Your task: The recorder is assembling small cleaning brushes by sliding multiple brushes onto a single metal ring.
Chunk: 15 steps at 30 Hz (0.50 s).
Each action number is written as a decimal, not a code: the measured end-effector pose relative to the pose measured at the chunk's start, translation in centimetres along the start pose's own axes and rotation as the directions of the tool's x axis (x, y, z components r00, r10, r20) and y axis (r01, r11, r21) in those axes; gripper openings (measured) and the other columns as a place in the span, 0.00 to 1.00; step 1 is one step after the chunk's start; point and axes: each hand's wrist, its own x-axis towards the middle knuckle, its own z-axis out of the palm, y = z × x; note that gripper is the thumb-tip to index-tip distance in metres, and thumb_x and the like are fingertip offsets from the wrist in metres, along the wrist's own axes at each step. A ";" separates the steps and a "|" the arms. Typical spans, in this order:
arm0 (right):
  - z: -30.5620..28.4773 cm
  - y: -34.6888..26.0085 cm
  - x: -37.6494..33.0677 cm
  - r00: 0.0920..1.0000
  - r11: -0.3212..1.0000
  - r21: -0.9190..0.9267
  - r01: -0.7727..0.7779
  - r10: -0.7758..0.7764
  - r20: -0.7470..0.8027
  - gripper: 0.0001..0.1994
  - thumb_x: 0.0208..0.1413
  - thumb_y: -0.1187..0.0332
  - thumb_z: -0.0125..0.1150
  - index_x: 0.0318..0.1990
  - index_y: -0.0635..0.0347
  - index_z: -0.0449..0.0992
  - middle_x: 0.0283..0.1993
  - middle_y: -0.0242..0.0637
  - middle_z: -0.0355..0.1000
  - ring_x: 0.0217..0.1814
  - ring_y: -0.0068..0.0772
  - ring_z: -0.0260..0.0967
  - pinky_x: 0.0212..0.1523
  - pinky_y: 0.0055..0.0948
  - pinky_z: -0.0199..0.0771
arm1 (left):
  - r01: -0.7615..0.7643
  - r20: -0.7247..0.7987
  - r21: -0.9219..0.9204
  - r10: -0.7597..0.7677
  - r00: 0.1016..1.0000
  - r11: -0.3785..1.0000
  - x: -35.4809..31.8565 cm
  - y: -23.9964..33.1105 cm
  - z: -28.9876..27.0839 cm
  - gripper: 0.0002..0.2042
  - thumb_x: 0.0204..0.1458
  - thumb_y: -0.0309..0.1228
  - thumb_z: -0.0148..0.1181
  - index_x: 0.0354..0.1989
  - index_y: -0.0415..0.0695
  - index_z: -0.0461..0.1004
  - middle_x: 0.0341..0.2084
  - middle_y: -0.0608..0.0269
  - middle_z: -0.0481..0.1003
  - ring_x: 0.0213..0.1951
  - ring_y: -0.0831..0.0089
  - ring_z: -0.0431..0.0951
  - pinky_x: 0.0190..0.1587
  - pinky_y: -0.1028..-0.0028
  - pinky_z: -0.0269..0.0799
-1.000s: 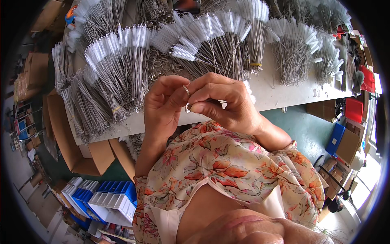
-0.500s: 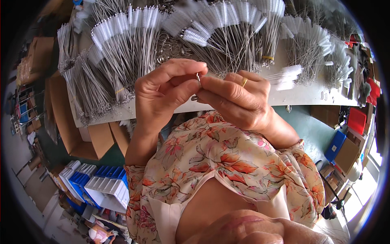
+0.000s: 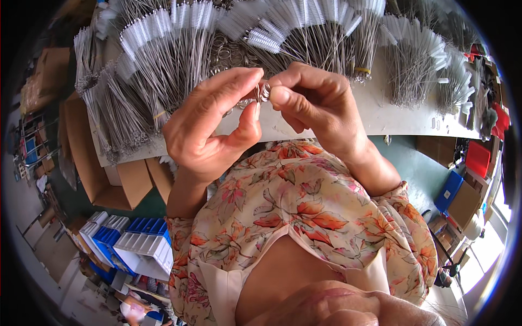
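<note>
- The white table point(image 3: 391, 117) carries fanned bundles of thin wire brushes point(image 3: 163, 60) with white bristle tips, spread across its whole width, and a loose pile of small metal rings point(image 3: 228, 51) lies among them near the middle.
- Stacked blue and white plastic bins point(image 3: 130, 244) stand on the floor at the lower left, beside open cardboard boxes point(image 3: 122, 182).
- The left hand point(image 3: 209, 127) and right hand point(image 3: 315, 106) now sit higher and closer to the camera than a second ago, and the pinch between them looks tighter.
- Both sets of fingers are clenched on one small metal ring point(image 3: 262, 92), thumb against forefinger on each side, held in the air above the table's near edge.
- That suggests fine work on the ring is under way.
</note>
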 end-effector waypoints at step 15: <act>0.1 0.3 1.2 0.999 0.999 0.042 -0.025 0.024 0.032 0.09 0.52 0.66 0.60 0.34 0.63 0.75 0.23 0.26 0.68 0.21 0.12 0.61 0.19 0.14 0.61 | 0.187 0.022 -0.068 -0.186 0.982 0.980 -0.5 0.1 -0.3 0.14 0.39 0.15 0.60 0.37 0.35 0.75 0.33 0.55 0.76 0.30 0.73 0.78 0.32 0.79 0.76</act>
